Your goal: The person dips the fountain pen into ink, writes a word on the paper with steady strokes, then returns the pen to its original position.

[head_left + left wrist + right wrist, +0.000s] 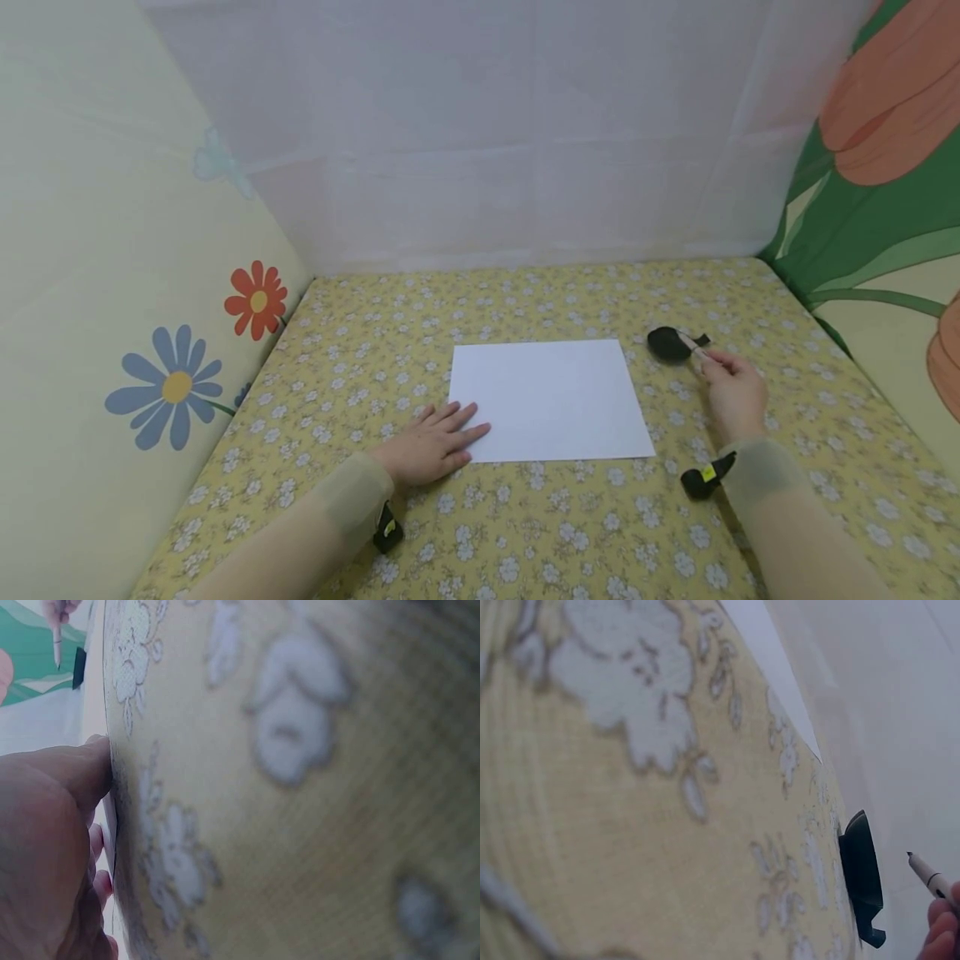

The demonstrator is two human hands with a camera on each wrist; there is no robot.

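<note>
On the flowered cloth lies a white sheet of paper. My left hand rests with spread fingers over its lower left corner. To the right of the sheet, my right hand pinches a slim, pale pen-shaped tool with a tapered dark tip and a dark band. In the head view the tool slants up and left, its tip overlapping a small round black dish with a short tab. The right wrist view shows the tip apart from the dish's side. Most of the right hand is outside that view.
A yellow cloth with white flowers covers the table. Behind it hangs a pale curtain, with flower-printed panels on the left and right. Each wrist wears a black strap with a small device.
</note>
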